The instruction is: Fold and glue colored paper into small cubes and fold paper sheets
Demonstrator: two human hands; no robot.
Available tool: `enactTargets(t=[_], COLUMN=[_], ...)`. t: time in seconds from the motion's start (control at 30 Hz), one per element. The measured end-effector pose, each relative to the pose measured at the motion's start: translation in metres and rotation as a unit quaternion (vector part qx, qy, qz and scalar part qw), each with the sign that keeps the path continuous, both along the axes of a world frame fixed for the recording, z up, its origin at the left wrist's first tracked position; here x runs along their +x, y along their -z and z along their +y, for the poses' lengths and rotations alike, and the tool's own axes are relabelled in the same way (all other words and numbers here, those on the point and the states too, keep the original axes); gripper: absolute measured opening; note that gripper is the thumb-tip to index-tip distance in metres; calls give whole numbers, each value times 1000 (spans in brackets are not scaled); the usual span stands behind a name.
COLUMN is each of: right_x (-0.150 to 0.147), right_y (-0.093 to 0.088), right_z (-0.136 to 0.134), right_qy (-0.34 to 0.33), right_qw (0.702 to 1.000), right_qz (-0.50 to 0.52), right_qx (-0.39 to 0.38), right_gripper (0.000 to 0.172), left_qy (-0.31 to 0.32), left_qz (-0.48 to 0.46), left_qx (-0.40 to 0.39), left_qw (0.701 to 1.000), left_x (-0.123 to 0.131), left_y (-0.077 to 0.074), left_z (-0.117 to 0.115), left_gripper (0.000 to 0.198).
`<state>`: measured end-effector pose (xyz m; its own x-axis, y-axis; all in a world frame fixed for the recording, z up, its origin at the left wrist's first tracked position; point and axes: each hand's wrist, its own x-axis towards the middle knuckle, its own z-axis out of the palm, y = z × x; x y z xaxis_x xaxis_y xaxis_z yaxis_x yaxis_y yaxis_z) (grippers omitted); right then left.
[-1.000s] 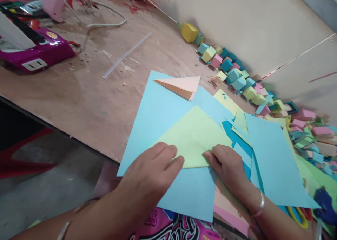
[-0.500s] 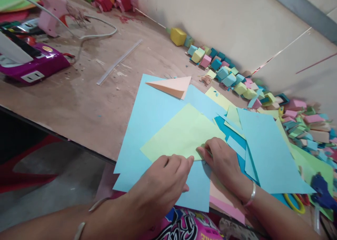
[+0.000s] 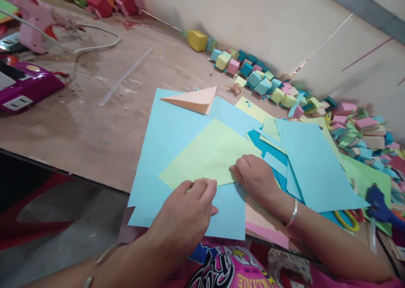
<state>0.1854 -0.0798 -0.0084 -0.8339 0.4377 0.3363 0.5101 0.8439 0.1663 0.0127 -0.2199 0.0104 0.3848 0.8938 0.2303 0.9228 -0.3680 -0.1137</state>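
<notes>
A pale green sheet of paper (image 3: 210, 151) lies at an angle over light blue sheets (image 3: 148, 153), its near edge under both hands. My left hand (image 3: 193, 208) has its fingers curled at the near edge, thumb tip showing below. At the right part of that edge, my right hand (image 3: 255, 176) is closed with its fingertips on the paper. A folded peach paper (image 3: 193, 100) rests on the blue sheet beyond the green one.
Small coloured paper boxes (image 3: 262, 85) line the wall. Cut sheets (image 3: 316, 165), yellow-handled scissors (image 3: 348, 221) and a blue glue gun (image 3: 379, 201) lie right. A clear glue stick (image 3: 126, 77), purple power strip (image 3: 28, 85) and pink glue gun (image 3: 34, 20) lie left.
The view has shifted, so the table's things appear further left. My left hand has slid a little left along the green paper's near edge; my right hand stays at its right part.
</notes>
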Motion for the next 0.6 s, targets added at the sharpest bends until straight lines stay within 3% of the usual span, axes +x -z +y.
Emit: enactTargets(t=[0.17,0.27,0.43,0.6], right_x=[-2,-1,-1,-2], right_y=[-1,0,1,1], right_z=[0,-1,1,2], right_qy=[6,10,0,-2], right_qw=[1000,1000,1000,1000], right_qz=[-5,-5,3,9], right_qx=[-13,-24,-13,5], right_gripper=[27,25,26,31], left_qy=[-13,-38,-63,-42], left_qz=[70,94,82,51], left_qx=[-20,-48,-50,-27], left_qw=[997,994,993,997], left_x=[12,23,28,9], left_y=[-4,-7,-9,-9], left_z=[3,10,13,-1], left_gripper=[57,68,67,59])
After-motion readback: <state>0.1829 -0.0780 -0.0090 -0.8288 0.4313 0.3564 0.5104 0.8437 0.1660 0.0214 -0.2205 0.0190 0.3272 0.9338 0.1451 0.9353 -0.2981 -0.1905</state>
